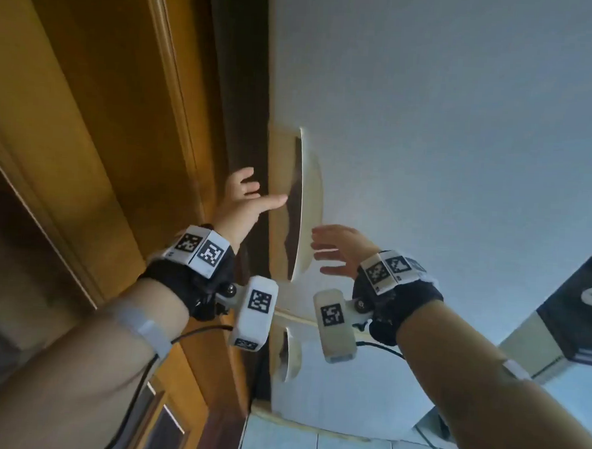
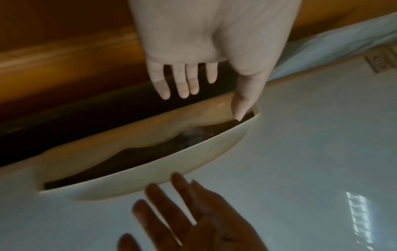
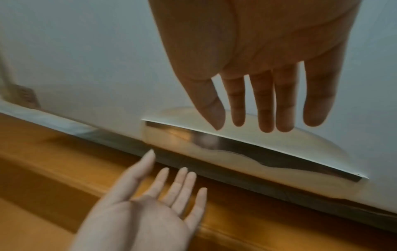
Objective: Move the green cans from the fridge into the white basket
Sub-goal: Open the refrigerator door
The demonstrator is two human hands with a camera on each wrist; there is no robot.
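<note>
Beside the recessed handle (image 1: 297,203) of the closed fridge door (image 1: 430,128), left hand (image 1: 244,201) and right hand (image 1: 338,250) hover with fingers spread, gripping nothing; green cans unseen, presumably inside; likely light, rigid, slippery, best grasped around the sides.

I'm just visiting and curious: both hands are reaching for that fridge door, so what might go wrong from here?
1. The left hand is by the recessed handle, next to the wooden panel; the fingers could get squeezed in that narrow gap.
2. Both hands are open and grip nothing yet, so a pull might slip.
3. The right hand hovers before the fridge door and may block its swing.
</note>
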